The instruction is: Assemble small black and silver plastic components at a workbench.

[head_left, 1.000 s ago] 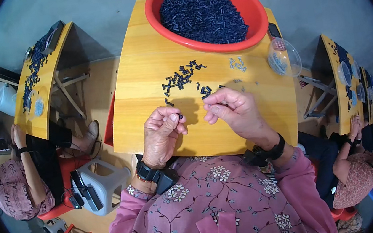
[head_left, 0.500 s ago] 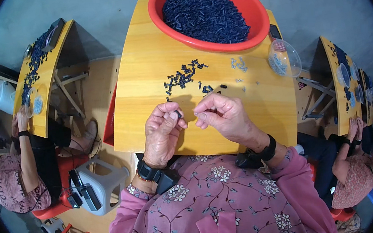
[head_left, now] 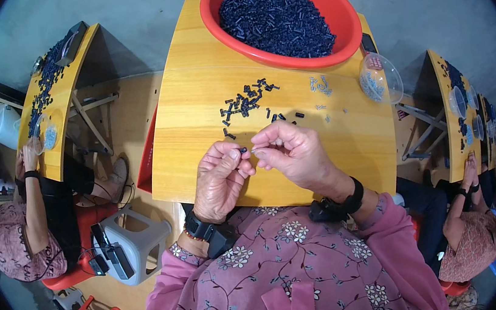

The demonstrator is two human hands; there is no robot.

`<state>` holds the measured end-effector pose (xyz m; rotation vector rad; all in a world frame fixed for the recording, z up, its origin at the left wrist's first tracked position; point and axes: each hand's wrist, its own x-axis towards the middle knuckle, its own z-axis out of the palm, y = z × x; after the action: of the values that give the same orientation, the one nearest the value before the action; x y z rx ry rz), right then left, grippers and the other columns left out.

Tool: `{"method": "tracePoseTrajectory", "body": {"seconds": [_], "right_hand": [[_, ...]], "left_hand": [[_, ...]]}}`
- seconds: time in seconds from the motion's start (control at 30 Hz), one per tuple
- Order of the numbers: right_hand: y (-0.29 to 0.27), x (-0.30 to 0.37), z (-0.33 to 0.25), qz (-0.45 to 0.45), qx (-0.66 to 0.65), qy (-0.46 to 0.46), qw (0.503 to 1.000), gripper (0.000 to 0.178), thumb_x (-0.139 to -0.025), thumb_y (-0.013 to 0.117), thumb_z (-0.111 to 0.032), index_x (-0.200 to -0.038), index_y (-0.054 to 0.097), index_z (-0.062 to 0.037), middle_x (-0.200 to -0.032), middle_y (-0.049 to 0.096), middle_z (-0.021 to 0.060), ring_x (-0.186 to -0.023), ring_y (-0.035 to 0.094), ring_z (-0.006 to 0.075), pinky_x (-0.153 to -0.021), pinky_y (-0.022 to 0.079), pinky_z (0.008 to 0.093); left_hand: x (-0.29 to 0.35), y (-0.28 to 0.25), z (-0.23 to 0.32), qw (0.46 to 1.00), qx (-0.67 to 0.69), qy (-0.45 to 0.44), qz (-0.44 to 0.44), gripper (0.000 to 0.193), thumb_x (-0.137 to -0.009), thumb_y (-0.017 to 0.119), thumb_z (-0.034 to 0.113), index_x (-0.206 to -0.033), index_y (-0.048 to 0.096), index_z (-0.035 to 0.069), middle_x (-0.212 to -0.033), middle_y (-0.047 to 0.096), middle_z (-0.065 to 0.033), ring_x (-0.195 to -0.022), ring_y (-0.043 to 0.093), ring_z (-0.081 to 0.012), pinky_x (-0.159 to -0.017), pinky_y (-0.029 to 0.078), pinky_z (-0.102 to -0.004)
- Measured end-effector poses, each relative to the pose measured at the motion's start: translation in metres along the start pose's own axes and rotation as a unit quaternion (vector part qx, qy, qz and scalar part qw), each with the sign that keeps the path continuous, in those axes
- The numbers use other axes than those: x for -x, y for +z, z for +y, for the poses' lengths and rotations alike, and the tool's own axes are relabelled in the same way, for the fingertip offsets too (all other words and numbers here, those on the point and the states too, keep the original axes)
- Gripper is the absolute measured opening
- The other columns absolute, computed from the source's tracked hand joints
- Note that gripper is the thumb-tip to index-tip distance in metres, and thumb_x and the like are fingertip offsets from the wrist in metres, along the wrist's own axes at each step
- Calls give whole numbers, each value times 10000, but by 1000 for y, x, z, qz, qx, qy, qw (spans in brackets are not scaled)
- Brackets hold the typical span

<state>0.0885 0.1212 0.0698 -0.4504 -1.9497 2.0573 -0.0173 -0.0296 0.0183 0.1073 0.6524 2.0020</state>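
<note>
Left hand: pinching small black piece.
Right hand: fingertips pinched, touching same piece.
Beyond hands: loose black pieces on worktop; red bowl.

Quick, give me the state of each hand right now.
Left hand: fingers pinched shut on a small dark piece.
Right hand: fingertips pinched together at that same piece; whether it holds anything cannot be told.

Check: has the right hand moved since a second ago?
Yes. The right hand slid left along the yellow table, fingers now meeting the left hand under the loose black parts.
</note>
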Motion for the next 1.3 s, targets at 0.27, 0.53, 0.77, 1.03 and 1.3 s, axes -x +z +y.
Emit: {"method": "tracePoseTrajectory", "body": {"seconds": [0.27,0.53,0.77,1.03,1.3], "right_hand": [[0,-3,-4,16,166,-132,977,138,-844,643,59,-976,619,26,-875,672,124,-785,701,209,-689,564,309],[-3,-5,-4,10,211,-193,958,124,-836,659,40,-949,617,10,-845,650,132,-781,691,277,-659,547,352],[-8,-6,-20,-40,308,-234,921,113,-836,644,34,-932,595,-1,-845,645,154,-775,671,341,-644,535,390],[-13,-8,-22,-82,281,-201,935,71,-826,650,12,-882,609,-3,-810,654,155,-750,674,324,-621,531,382],[-12,-6,-14,-61,213,-151,963,113,-831,675,7,-944,671,12,-833,689,136,-727,701,229,-629,549,312]], "left_hand": [[0,7,-1,1000,-15,-3,3,42,-949,582,13,-986,600,5,-951,678,-143,-784,685,-188,-741,586,-300],[0,9,0,999,-41,7,2,36,-938,590,0,-974,591,0,-941,677,-143,-774,680,-189,-739,584,-323],[-1,9,0,971,-221,89,-6,72,-904,627,-37,-949,590,5,-908,678,-132,-751,669,-174,-714,570,-303],[1,9,0,964,-258,67,-10,84,-897,636,-44,-913,576,13,-902,681,-120,-760,679,-170,-678,583,-298],[2,10,-7,992,-120,43,-24,58,-928,619,8,-935,565,27,-889,678,-111,-777,690,-172,-712,610,-339]]}}
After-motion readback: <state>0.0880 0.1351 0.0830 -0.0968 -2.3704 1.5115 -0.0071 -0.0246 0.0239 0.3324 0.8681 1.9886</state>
